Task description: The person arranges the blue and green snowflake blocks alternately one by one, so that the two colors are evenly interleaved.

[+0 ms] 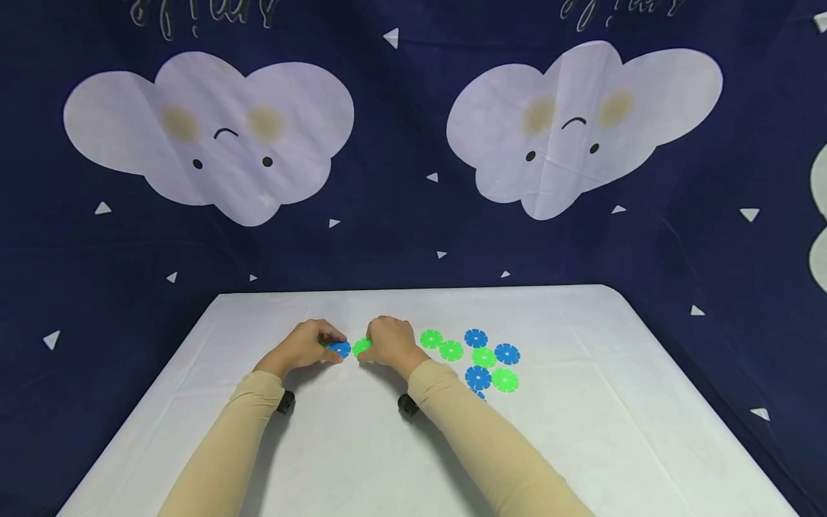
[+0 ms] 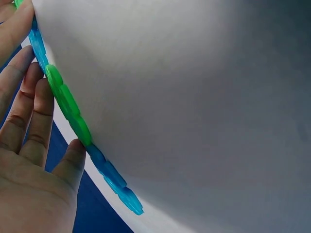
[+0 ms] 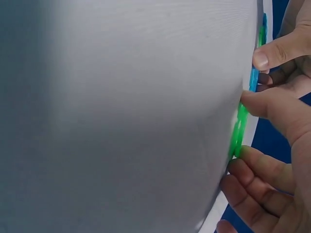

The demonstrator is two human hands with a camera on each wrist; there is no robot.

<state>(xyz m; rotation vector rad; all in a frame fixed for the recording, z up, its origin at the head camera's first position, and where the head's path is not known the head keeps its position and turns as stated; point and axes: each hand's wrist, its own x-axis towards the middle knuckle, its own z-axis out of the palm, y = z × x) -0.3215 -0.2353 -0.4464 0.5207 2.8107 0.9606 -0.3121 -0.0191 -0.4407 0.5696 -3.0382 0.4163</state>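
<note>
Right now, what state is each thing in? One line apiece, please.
Left hand: pinching.
Right hand: pinching.
Blue disc: in left hand's grip.
Green disc: in right hand's grip.
Other discs by left hand: in a row.
Discs at right: lying on table.
Backdrop: hanging, clouds upside down.

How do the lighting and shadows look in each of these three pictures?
Head view: mostly even light, soft shadows on the white table beside the left sleeve and right sleeve; left wrist view: pale glow toward the top, gloom in the upper right corner, left hand creases visible; right wrist view: dark band down the left edge, green disc bright.
</note>
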